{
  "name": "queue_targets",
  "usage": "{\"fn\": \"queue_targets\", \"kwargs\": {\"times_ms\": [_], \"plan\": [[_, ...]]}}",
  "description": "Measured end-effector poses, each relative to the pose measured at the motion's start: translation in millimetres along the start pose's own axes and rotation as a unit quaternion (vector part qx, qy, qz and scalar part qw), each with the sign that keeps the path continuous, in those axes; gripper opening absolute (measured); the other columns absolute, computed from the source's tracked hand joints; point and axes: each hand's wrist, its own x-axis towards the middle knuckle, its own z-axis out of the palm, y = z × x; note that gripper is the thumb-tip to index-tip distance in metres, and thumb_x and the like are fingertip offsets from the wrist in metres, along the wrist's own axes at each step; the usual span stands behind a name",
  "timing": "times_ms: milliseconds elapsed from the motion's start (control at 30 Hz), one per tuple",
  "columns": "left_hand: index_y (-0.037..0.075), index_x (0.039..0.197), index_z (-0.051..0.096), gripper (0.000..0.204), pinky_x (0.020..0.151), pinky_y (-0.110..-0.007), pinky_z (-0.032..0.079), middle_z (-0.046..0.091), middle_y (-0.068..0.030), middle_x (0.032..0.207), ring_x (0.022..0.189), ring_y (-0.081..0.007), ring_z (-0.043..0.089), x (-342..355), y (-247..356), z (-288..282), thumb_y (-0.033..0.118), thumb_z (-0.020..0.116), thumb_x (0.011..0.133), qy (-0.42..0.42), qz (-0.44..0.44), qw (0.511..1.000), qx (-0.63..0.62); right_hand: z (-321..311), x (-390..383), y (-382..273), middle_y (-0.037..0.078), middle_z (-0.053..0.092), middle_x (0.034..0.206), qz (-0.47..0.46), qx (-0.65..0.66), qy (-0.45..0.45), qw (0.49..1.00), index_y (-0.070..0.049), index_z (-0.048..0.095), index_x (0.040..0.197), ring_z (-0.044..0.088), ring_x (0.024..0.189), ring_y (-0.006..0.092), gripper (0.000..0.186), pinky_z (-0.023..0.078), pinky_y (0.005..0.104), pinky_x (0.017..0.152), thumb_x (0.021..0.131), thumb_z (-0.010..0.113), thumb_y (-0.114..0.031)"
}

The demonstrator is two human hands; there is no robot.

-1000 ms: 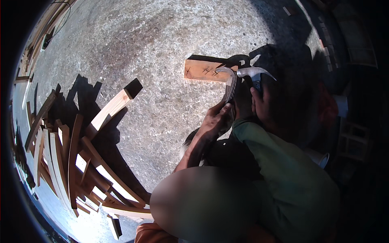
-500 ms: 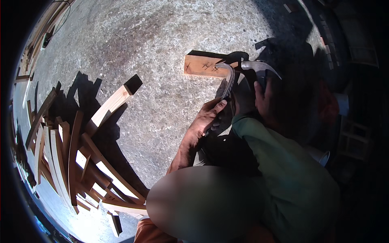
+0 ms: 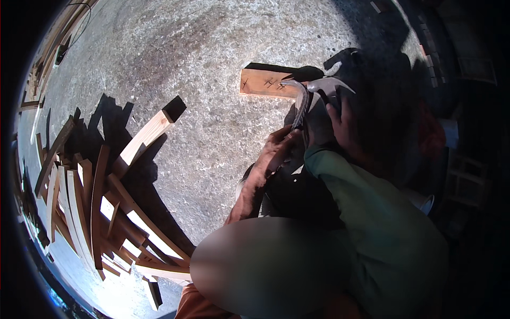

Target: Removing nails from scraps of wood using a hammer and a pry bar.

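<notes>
A short wooden block with dark cross-shaped marks lies on the concrete floor. My left hand is closed around the lower shank of a ribbed, curved metal pry bar. Its hooked tip rests at the block's marked side. At the bar's bend sits the head of a claw hammer, appearing to touch it, with the claw pointing right. My right hand, at the end of a green sleeve, is closed at the hammer's handle. Deep shadow hides most of that handle and part of the grip.
A heap of loose wooden strips and boards lies on the left, one thick timber jutting toward the middle. Rough concrete spreads around the block. In the shade at right are a pale bucket and a wooden frame.
The hammer head has moved left, up against the pry bar's bend. My left hand has shifted slightly right, and the block has moved a little up and left.
</notes>
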Motion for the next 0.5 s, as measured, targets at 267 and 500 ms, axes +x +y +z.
{"fn": "queue_targets", "kwargs": {"times_ms": [267,500], "plan": [[0.009,0.106,0.063,0.033,0.043,-0.023,0.026,0.041,0.0088,0.059,0.046,-0.0026,0.036,16.5,24.6,-12.3,0.040,0.065,0.095,0.088,0.031,0.996,0.002,2.7,12.5,-10.2,0.011,0.056,0.055,0.090,0.074,-0.035,0.993,-0.004,0.052,0.129,0.057,0.043,0.0210,0.044,0.046,0.0366,0.046,0.098,0.059,-0.035],[0.010,0.114,0.060,0.033,0.043,-0.021,0.026,0.039,0.0089,0.059,0.046,-0.0020,0.035,-7.8,14.8,8.0,0.040,0.060,0.099,0.030,-0.056,0.998,-0.021,11.0,10.3,14.0,0.003,0.051,0.055,0.137,0.164,-0.097,0.972,-0.005,0.054,0.123,0.048,0.040,0.0107,0.037,0.036,0.0281,0.039,0.098,0.060,-0.032]]}}
